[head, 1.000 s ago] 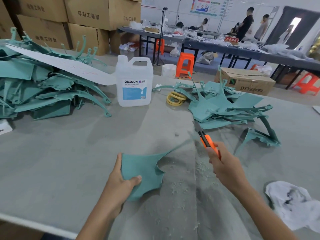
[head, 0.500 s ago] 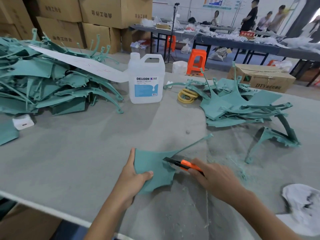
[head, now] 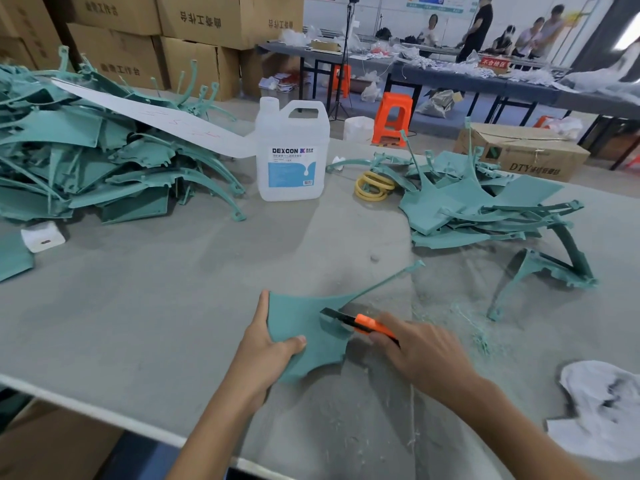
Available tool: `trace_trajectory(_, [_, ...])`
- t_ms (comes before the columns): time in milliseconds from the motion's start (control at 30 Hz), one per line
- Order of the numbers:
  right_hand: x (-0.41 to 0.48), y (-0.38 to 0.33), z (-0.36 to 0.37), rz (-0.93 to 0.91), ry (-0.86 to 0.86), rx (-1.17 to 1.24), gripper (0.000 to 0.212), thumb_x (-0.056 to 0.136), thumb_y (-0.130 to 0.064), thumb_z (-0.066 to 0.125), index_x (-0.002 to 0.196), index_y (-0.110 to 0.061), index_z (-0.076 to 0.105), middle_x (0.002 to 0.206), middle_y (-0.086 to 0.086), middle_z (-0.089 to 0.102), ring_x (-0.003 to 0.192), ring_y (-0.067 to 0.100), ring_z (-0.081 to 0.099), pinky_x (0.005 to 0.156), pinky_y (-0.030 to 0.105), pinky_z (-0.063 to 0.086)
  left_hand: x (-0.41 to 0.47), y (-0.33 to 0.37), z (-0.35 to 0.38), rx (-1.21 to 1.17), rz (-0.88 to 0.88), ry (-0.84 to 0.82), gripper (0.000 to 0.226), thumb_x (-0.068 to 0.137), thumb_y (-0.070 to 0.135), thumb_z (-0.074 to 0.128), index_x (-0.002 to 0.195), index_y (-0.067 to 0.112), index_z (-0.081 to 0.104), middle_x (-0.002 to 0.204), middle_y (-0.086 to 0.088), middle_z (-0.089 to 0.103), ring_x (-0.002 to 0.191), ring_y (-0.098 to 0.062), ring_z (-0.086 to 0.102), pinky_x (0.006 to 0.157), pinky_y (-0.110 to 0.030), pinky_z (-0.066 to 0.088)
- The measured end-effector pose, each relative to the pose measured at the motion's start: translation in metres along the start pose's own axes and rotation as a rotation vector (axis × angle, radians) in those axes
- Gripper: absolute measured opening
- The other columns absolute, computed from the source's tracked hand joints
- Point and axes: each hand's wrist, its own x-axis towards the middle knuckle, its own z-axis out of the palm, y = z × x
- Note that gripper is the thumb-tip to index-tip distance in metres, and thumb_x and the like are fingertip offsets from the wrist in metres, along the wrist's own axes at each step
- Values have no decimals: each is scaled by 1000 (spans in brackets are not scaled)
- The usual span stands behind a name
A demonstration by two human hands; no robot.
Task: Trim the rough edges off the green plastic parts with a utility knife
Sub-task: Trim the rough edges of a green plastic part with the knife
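The left hand point(head: 266, 344) pinched the green plastic part point(head: 304, 320) by its left edge, thumb on top and fingers beneath, near the front edge of the bench point(head: 156, 306). The right hand point(head: 415, 351) was curled round an orange utility knife point(head: 360, 322), with the blade tip against the part's notched right edge. The part looked thin and light. Its broad panel seemed stiff, but the long slim arm would likely flex, so the panel was the place to grip, with the thumb kept clear of the blade.
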Motion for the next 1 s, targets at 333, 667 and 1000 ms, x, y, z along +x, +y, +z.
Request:
trace_trajectory(333, [6, 23, 2, 9, 93, 133, 26, 102, -57, 37, 110, -36, 52, 83, -12, 53, 71, 10, 53, 56, 29, 41, 24, 13, 2, 0, 17, -58, 102, 81, -11, 73, 158, 33, 23, 108, 5, 73, 93, -21, 74, 81, -40, 61])
trace_trajectory(667, [25, 50, 3, -27, -10, 138, 29, 103, -55, 35, 116, -34, 50, 89, -12, 45, 75, 12, 51, 59, 29, 35, 89, 40, -4, 195, 67, -297, 59, 78, -4, 78, 115, 39, 66, 109, -1, 76, 100, -24, 73, 78, -33, 60])
trace_trajectory(1000, [43, 55, -2, -48, -77, 137, 32, 104, -55, 34, 121, -34, 52, 96, -8, 49, 80, 14, 53, 67, 35, 46, 102, 37, -5, 196, 44, -357, 64, 71, 2, 81, 107, 54, 68, 112, 0, 76, 100, -23, 73, 80, -36, 59])
